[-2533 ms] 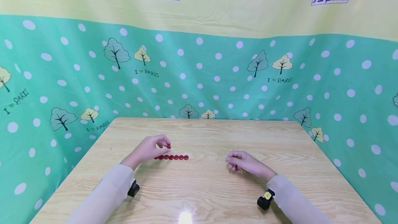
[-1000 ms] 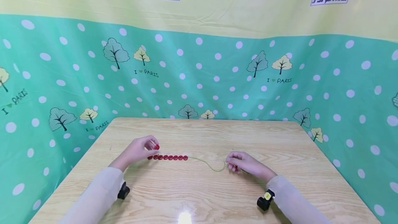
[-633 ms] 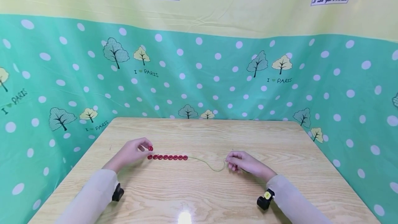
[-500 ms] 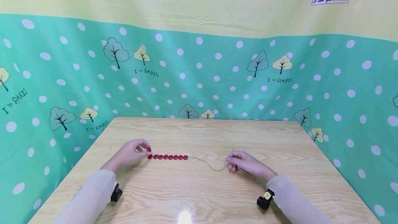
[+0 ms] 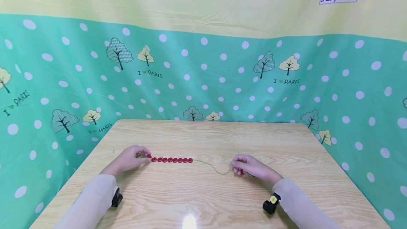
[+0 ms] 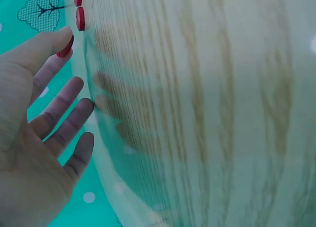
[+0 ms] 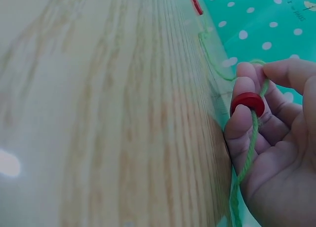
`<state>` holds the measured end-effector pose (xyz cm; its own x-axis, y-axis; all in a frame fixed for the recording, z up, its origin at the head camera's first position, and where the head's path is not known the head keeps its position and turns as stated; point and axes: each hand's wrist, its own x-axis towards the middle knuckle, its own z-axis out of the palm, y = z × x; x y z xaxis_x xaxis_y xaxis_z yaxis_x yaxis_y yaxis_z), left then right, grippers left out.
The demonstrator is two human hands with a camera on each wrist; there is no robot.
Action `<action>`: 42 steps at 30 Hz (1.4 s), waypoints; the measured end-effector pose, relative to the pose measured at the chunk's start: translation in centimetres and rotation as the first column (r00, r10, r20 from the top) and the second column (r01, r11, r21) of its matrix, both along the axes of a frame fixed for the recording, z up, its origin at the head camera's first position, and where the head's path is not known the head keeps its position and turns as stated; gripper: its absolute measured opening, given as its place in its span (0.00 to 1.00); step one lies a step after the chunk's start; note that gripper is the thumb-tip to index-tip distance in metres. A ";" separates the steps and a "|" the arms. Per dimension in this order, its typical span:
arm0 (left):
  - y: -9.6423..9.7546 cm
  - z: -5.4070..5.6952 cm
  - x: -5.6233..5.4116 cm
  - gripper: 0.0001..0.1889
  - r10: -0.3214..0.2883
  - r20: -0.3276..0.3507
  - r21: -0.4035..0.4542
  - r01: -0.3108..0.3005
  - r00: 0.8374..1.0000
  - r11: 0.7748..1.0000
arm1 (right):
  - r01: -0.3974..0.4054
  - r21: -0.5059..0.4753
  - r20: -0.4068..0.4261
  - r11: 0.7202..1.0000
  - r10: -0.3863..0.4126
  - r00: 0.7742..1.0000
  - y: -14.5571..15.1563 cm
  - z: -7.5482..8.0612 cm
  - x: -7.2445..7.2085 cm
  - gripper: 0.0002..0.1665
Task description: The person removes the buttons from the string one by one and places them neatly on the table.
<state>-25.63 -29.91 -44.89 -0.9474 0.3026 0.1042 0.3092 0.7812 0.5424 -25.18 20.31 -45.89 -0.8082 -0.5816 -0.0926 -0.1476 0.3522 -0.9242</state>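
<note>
Several red buttons (image 5: 175, 160) lie in a straight row on the wooden table. Between thumb and index finger my left hand (image 5: 130, 157) pinches another red button (image 6: 65, 47), low at the row's left end; its other fingers are spread. A thin green string (image 5: 211, 166) runs in a curve from the row's right end to my right hand (image 5: 251, 167). In the right wrist view that hand pinches the string between thumb and index finger. One red button (image 7: 248, 103) sits threaded on the string against its curled fingers, and a tail of string hangs below.
The pale wood-grain table (image 5: 197, 200) ends at the back against a green dotted curtain (image 5: 203, 80). A black wrist camera (image 5: 271, 206) sits under the right sleeve, another black camera (image 5: 117, 198) under the left.
My left hand has moved left along the row and lowered with its button to the left end. The string's curve came into view as the hand moved away. My right hand stays put.
</note>
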 end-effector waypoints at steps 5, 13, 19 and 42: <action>-0.2 -0.3 -0.2 0.08 -0.014 -0.019 -0.041 0.013 1.000 0.999 | -0.001 -0.004 0.000 1.000 0.001 1.000 -0.1 0.2 0.1 0.19; 0.0 -0.2 0.1 0.09 0.021 0.015 -0.065 -0.020 1.000 0.998 | -0.005 0.008 -0.014 1.000 0.006 1.000 -0.1 -0.1 -0.1 0.18; -0.1 -0.1 0.2 0.11 0.019 0.032 -0.067 -0.017 0.999 0.998 | -0.008 0.011 -0.016 1.000 0.008 1.000 -0.2 -0.4 -0.1 0.18; 0.7 0.5 0.2 0.20 0.041 0.016 -0.071 -0.040 0.999 0.997 | -0.007 0.008 0.022 1.000 0.007 1.000 -0.1 -0.2 -0.3 0.19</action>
